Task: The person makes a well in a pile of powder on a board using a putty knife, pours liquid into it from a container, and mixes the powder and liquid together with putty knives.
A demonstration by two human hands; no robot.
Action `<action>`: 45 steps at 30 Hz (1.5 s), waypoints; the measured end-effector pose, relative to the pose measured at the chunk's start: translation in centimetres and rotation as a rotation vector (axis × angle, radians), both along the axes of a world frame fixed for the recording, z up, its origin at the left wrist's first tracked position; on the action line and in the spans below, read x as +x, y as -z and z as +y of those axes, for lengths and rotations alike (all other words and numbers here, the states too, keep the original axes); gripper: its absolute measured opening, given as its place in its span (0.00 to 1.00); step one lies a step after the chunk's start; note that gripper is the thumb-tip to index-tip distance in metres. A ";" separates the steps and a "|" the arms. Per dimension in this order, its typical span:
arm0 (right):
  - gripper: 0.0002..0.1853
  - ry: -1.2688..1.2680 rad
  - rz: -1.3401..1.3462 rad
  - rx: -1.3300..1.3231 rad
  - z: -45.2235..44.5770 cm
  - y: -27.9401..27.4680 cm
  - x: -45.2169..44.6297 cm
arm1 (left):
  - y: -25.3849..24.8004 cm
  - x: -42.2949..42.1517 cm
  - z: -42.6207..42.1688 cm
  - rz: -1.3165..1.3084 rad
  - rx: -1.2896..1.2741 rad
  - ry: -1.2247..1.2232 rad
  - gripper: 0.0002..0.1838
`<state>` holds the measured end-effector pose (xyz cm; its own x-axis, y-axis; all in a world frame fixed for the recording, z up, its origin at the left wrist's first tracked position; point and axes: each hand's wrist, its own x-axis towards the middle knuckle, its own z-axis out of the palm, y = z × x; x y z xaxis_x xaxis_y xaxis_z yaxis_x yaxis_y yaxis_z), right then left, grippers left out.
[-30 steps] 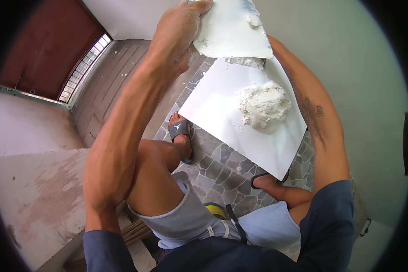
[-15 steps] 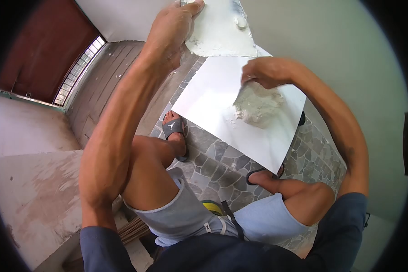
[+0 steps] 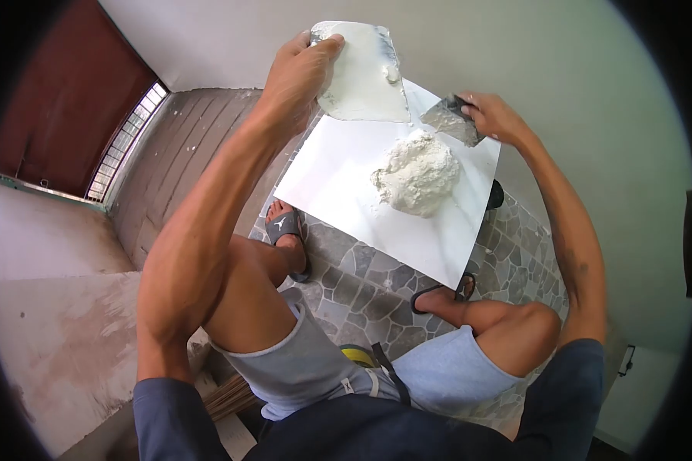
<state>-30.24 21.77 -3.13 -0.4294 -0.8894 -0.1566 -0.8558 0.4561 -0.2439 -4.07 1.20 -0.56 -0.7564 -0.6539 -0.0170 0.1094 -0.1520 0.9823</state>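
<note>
My left hand [image 3: 306,73] grips a flat thin plate [image 3: 361,84] by its left edge, with the thumb on top. White paste coats its face and a small lump clings near the right edge. In my right hand [image 3: 494,119] is a putty knife [image 3: 455,121], its grey blade smeared with paste and pointing left, close to the plate's lower right corner. Just below the blade sits a mound of white plaster [image 3: 419,173], rough on top. It rests on a white square board [image 3: 334,173] that lies between my feet.
Grey stone-patterned floor tiles [image 3: 342,288] surround the board. My sandalled feet [image 3: 287,230] are beside its edges. A pale wall [image 3: 561,61] rises behind and to the right. At upper left is a dark red door [image 3: 61,92]; a low ledge [image 3: 61,330] stands at left.
My right hand and the putty knife have lifted off the plaster mound, up and to the right. The plate in my left hand has come lower, and the mound shows uncovered.
</note>
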 end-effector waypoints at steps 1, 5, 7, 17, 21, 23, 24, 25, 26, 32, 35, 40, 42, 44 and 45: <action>0.20 0.012 -0.054 -0.034 -0.8 1.1 -2.2 | -0.2 0.0 0.1 -0.011 0.003 0.002 0.22; 0.23 0.117 -0.180 -0.124 -3.2 7.3 -8.5 | -0.3 -0.2 0.0 0.001 0.016 0.013 0.20; 0.25 0.128 -0.200 -0.074 -4.6 7.8 -9.0 | 0.0 -0.3 -0.3 0.019 0.021 0.018 0.20; 0.21 -0.262 -0.280 0.170 -5.7 4.2 -2.1 | 1.5 -1.7 -0.4 0.034 0.023 0.073 0.19; 0.13 -0.320 -0.144 0.163 -1.8 0.1 2.5 | 1.5 -1.8 0.0 0.055 -0.017 0.080 0.20; 0.11 -0.520 -0.007 0.020 1.5 2.8 4.3 | 1.2 -1.6 0.5 0.046 -0.012 0.062 0.21; 0.15 -0.590 0.154 0.087 2.7 3.0 6.2 | 1.0 -1.6 0.7 0.042 -0.014 0.052 0.21; 0.17 -0.539 0.237 0.121 3.4 2.7 8.1 | 0.9 -1.6 0.8 0.036 -0.018 0.059 0.21; 0.18 -0.487 0.316 0.154 3.9 2.6 9.4 | 1.0 -1.6 1.0 0.027 -0.021 0.065 0.21; 0.19 -0.547 0.460 0.029 7.5 5.3 12.3 | 2.3 -1.9 1.6 0.002 -0.037 0.085 0.20; 0.16 -0.420 0.317 -0.090 7.9 3.2 11.6 | 3.3 -2.3 1.6 -0.013 -0.066 0.103 0.20; 0.06 0.224 -0.023 -0.150 9.6 0.4 9.1 | 4.0 -2.5 2.6 -0.035 -0.198 0.215 0.22; 0.05 0.549 -0.340 -0.141 11.5 0.9 6.4 | 4.1 -2.6 3.0 -0.043 -0.244 0.249 0.21; 0.05 0.770 -0.668 -0.250 14.2 2.7 4.6 | 4.4 -2.8 3.3 -0.031 -0.294 0.253 0.20; 0.04 0.826 -0.838 -0.366 15.9 4.2 4.3 | 4.7 -2.9 3.4 -0.027 -0.317 0.254 0.19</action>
